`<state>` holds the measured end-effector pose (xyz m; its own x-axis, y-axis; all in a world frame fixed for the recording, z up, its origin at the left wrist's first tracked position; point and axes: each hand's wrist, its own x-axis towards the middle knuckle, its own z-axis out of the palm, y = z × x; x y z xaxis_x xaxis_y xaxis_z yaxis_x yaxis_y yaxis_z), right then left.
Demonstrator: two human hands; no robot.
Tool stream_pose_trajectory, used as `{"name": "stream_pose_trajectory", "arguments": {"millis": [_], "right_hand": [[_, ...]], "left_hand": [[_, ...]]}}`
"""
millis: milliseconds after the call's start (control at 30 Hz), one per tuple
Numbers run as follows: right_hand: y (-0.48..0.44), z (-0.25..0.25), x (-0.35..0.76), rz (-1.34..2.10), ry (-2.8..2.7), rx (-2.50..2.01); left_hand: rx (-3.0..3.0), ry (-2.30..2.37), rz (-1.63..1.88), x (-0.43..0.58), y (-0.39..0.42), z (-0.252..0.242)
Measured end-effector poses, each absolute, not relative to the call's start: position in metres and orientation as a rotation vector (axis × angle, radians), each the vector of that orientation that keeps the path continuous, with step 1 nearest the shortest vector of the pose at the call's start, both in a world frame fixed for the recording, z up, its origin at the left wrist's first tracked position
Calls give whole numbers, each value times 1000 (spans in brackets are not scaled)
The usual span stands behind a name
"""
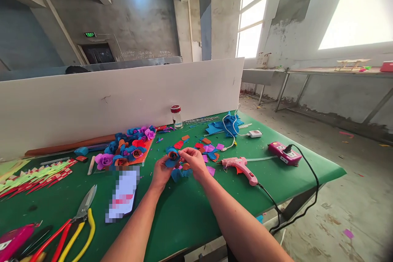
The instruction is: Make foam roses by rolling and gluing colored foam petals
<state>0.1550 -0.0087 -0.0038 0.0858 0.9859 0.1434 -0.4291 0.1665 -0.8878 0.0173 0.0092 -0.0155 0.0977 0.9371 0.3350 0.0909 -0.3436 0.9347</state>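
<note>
Between my two hands is a blue paper flower (172, 156) with a dark, orange-edged centre. My left hand (161, 172) grips it from the left and below. The fingers of my right hand (194, 159) pinch a blue petal at its right edge. Loose blue, red, orange and purple paper petals (210, 148) lie behind and around my hands. A pink hot glue gun (242, 167) rests to the right with a glue stick in its back. Left of my hands, finished paper flowers (104, 160) in purple, blue and orange are heaped together.
Scissors (82, 211) with red and yellow handles and a phone (123, 194) lie at left. A red-lidded jar (176, 116) stands by the white board (129, 100). A power strip (285, 153) with a black cord sits near the right edge of the green table (307, 178).
</note>
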Motion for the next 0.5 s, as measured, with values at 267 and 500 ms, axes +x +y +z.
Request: {"name": "stream_pose_trajectory", "arguments": {"millis": [267, 500], "right_hand": [[-7, -4, 156, 1383, -852, -661], [-9, -4, 156, 1377, -945, -770]], "left_hand": [[1518, 1051, 1336, 18, 12, -17], [1514, 1066, 1350, 17, 14, -20]]}}
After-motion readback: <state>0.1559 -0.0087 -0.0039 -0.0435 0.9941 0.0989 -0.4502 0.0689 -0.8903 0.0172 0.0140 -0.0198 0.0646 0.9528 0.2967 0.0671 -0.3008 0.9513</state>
